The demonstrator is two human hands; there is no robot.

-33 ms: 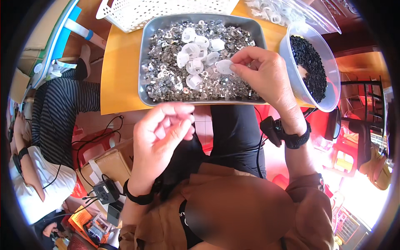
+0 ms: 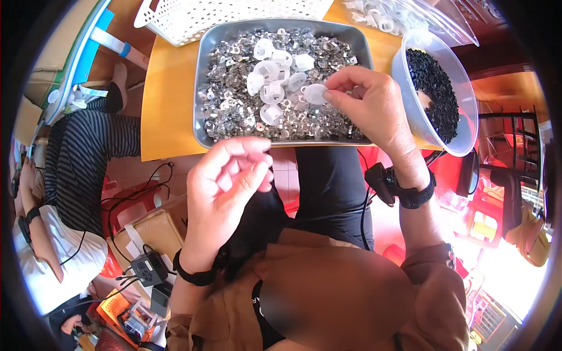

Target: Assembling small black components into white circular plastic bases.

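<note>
My right hand pinches a translucent white plastic disc between thumb and fingertips, over the right part of a grey metal tray. Filling the tray is a layer of small clear and metallic parts, with several similar white plastic discs heaped in the middle. My left hand is raised just in front of the tray's near edge, its fingers curled toward the thumb. Something small and dark shows at those fingertips, too small to make out.
Right of the tray stands a clear plastic bowl of small black pieces. Behind are a white perforated basket and a plastic bag of white parts. Another person's striped leg is at the left, near a cardboard box and cables.
</note>
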